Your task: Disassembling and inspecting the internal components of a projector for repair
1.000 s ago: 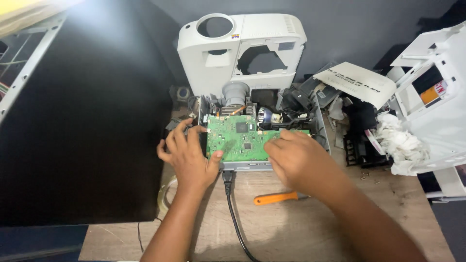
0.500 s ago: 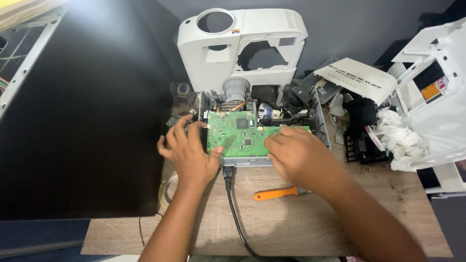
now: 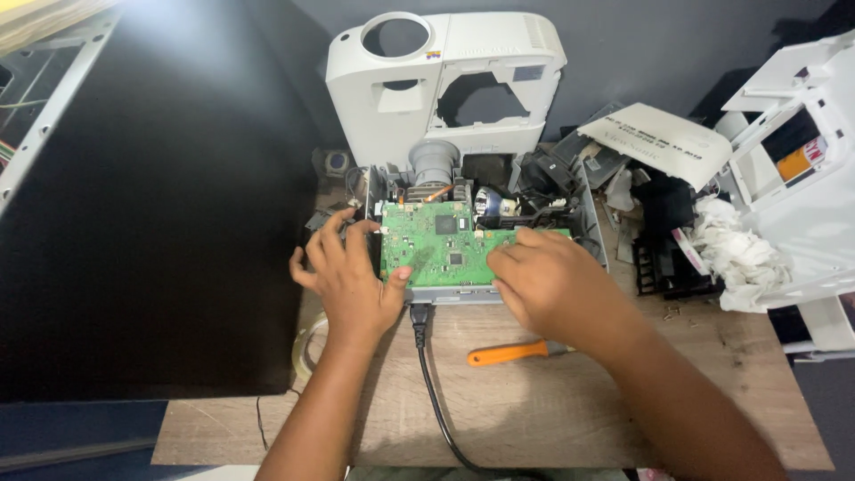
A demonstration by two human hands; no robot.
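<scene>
An opened projector base (image 3: 463,232) sits on a wooden table (image 3: 552,410), with a green circuit board (image 3: 436,245) on top. My left hand (image 3: 347,276) grips the board's left edge, thumb on its lower left corner. Over the board's right half rests my right hand (image 3: 552,285), fingers curled down onto it. The grey lens (image 3: 434,162) pokes up behind the board. A black power cable (image 3: 432,374) runs from the base's front edge toward me.
The white projector top cover (image 3: 445,80) stands upright behind the base. An orange-handled screwdriver (image 3: 508,354) lies on the table near my right wrist. Black parts, crumpled white paper (image 3: 735,254) and a white casing (image 3: 802,178) crowd the right. A large black panel (image 3: 151,223) fills the left.
Both hands stay on the board with only slight finger shifts. The view has shifted a little.
</scene>
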